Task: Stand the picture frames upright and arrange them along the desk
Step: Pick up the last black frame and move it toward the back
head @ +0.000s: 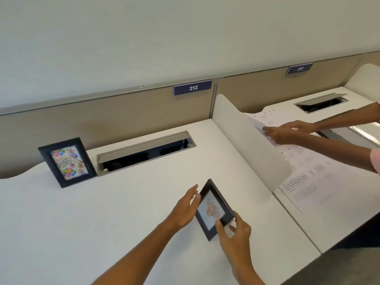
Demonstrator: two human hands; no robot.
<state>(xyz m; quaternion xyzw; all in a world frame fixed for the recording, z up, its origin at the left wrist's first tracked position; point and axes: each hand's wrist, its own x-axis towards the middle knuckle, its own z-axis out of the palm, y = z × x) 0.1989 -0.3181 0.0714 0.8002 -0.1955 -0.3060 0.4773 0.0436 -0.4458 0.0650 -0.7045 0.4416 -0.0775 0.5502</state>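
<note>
the right hand (234, 229) pinches the small frame's (213, 209) lower corner to tip it upright; the left hand (186, 206), fingers spread open, steadies its edge. the birthday frame (66, 162) stands at the desk's (123, 202) back.

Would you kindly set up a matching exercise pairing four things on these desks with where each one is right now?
Things:
1. birthday frame
2. second frame
3. 212 sign
4. printed sheets

Places:
A. on the neighbouring desk, beyond the white divider
B. between the left hand and right hand, near the front of the desk
C. standing at the back left, beside the open cable tray
D. on the partition's top edge

Pairs: 1-C, 2-B, 3-D, 4-A
</note>
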